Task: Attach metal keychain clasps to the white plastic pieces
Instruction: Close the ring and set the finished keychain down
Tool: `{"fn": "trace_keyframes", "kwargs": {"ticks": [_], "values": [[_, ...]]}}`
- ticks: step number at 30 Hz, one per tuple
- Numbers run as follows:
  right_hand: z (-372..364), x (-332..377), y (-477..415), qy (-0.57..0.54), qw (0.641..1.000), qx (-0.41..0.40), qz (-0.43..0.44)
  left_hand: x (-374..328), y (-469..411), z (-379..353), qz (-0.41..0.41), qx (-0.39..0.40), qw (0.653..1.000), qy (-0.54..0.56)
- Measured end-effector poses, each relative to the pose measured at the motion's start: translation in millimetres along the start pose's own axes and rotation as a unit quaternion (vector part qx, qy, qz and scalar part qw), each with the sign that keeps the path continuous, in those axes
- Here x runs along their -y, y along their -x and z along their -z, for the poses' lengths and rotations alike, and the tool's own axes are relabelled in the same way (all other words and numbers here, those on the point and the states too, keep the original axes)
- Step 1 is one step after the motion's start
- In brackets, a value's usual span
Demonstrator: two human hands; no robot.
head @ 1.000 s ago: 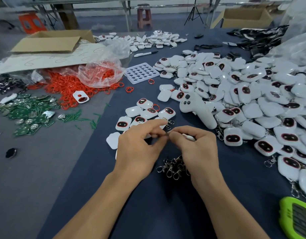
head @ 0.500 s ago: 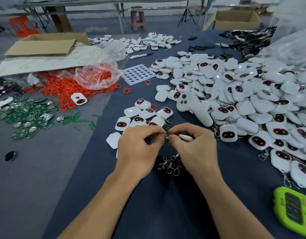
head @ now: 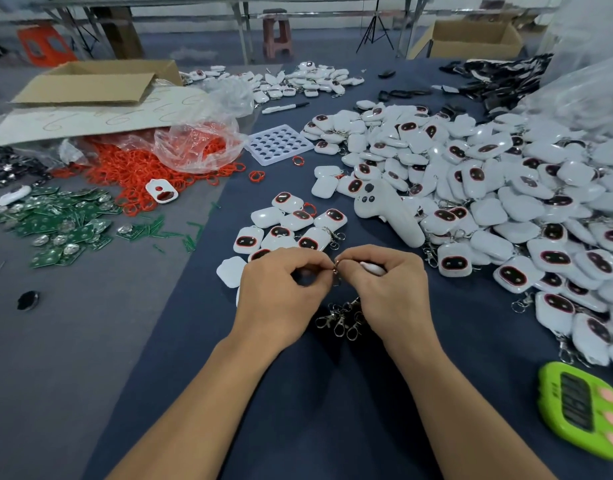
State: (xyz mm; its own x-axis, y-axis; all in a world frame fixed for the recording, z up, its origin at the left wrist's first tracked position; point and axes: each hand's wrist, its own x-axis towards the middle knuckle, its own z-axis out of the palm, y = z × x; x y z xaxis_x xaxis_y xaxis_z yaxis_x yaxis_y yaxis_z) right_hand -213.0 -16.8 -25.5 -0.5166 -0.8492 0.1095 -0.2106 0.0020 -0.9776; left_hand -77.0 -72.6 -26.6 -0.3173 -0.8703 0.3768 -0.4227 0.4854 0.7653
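Across the right side of the table (head: 332,403), which is covered in dark blue cloth, spreads a large heap of white plastic pieces (head: 488,188), many with a dark red-rimmed window facing up and some with clasps already hanging from them. At the far left corner lies a flattened cardboard box (head: 90,81), and just in front of it a pile of red rings (head: 135,174) spills out of a clear plastic bag (head: 197,143). Green circuit boards (head: 56,223) are scattered along the left edge.

Toward the near edge, at the middle, the left hand (head: 281,289) and right hand (head: 391,289) meet fingertip to fingertip above the cloth. A small cluster of white pieces (head: 291,226) sits just beyond them, with a white controller-shaped handle (head: 388,213) at the foot of the big heap and a white perforated tray (head: 279,144) farther back. A bright green timer (head: 582,410) lies at the near right corner. Loose metal clasps (head: 343,318) are bunched on the cloth between the wrists.

The right hand has its fingers curled round one white plastic piece (head: 372,268), only the rounded end showing. The left hand, fingers bent, pinches a small keychain clasp (head: 335,270) between thumb and forefinger, right against the right hand's thumb tip
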Motion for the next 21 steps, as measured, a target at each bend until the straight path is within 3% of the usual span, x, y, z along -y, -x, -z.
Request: {"fn": "trace_keyframes", "kwargs": {"ticks": [21], "values": [[3.5, -6.1, -5.0, 0.002, 0.998, 0.061, -0.004, -0.1, 4.5, 0.6, 0.001, 0.006, 0.999, 0.048]]}}
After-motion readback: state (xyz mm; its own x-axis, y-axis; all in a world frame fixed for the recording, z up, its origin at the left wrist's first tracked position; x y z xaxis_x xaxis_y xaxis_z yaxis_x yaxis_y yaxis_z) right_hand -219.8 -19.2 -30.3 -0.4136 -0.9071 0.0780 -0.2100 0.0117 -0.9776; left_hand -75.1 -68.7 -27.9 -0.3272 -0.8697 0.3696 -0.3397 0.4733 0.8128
